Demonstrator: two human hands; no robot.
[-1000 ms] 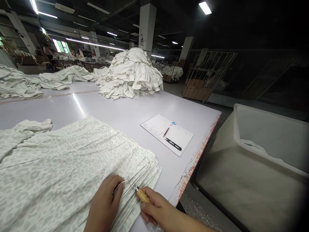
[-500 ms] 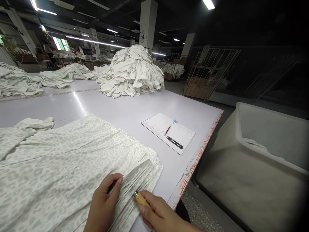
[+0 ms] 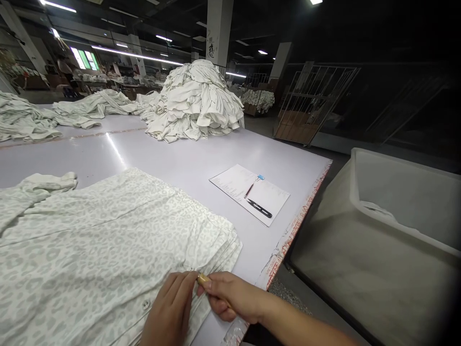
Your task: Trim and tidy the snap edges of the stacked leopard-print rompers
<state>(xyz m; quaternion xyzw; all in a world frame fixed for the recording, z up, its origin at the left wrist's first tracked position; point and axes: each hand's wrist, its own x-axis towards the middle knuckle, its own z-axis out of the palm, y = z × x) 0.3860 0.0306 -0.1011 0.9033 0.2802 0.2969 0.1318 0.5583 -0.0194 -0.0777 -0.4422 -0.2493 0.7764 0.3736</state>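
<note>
A stack of pale leopard-print fabric pieces [image 3: 101, 250] lies flat on the white table [image 3: 187, 163] in front of me. My left hand [image 3: 171, 312] rests flat on the stack's near corner, fingers stretched out, next to a small button. My right hand [image 3: 230, 295] is closed round a wooden-handled tool [image 3: 203, 279]; only the yellow end of the handle shows, pointed into the layered edge of the stack. The tool's metal tip is hidden between my hands.
A sheet of paper [image 3: 248, 192] with a red pen and black thread snips lies near the table's right edge. A tall heap of white garments [image 3: 194, 103] sits further back. A large white bin [image 3: 389, 230] stands right of the table; metal cage carts stand behind.
My right hand has slid left and turned, so the tool's metal tip no longer shows. My left hand has moved right to meet it. The lifted layers now lie flat.
</note>
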